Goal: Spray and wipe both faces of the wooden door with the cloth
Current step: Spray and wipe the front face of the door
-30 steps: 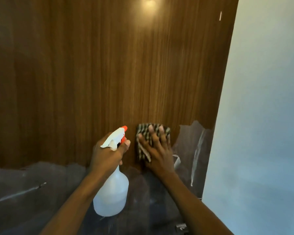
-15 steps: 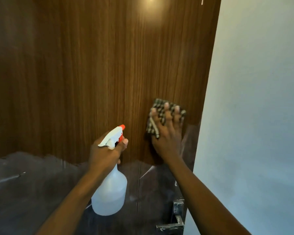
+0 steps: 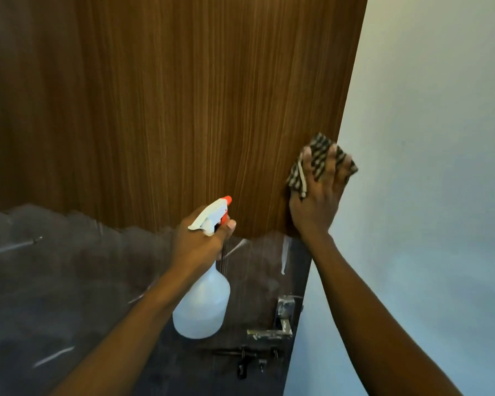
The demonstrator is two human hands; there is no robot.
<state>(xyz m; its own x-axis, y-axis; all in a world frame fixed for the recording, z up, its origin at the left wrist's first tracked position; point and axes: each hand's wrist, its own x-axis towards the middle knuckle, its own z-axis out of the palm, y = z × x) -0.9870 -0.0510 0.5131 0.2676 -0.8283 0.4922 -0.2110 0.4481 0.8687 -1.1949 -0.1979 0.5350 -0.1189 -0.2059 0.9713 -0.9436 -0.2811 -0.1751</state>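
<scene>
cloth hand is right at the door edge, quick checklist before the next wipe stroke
1. Checked cloth flat under the right hand: ok, fingers spread over it.
2. Cloth fully on the wooden door: not ok, its right part hangs past the door edge over the white wall.
3. Spray bottle secure in the left hand: ok, gripped at the neck, orange nozzle towards the door.
4. Door surface wet enough to wipe: cannot tell.
5. Lever handle and latch bolt clear of the stroke: ok, both sit well below the cloth.
</scene>
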